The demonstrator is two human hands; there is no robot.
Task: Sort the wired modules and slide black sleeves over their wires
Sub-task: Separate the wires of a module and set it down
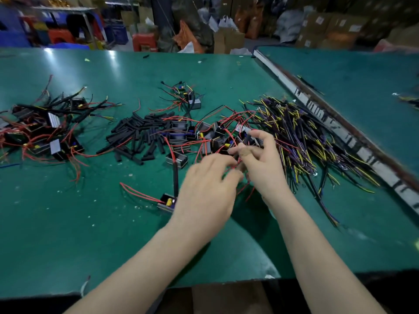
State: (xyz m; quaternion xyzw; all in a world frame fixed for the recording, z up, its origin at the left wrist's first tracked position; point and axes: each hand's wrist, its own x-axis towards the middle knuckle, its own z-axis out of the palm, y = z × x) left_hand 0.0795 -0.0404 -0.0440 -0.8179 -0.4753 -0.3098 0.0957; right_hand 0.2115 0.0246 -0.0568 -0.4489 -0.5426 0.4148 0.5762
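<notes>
- Right hand: fingers curled, thumb and forefinger pinching thin red wires at the near edge of the middle module pile; a small dark part sits by the fingertips, too blurred to tell what it is.
- Left hand: fingers bent in toward the same wires, touching the right hand; blurred, so can't tell if it really grips anything.
- Handling, my guess: modules are light, boxy, rigid w/ metal-looking sides, so take them by the body. Wires are thin, floppy and snag easily; pulling one prob. drags its neighbours, so hold close to the module.
- Black sleeves: heap just left of that pile, mid desk. Look like short, light tubes, likely slippery; pinch one near its end and feed the wire tip in.
- Lone module w/ long red leads lies nearer the front edge, partly under the left hand.
- Sleeved modules: heap near the left edge, well apart.
- Loose yellow/purple/black wire bundle crowds the right side, touching the working pile; main tangle risk.
- Small cluster further back, toward the far edge.
</notes>
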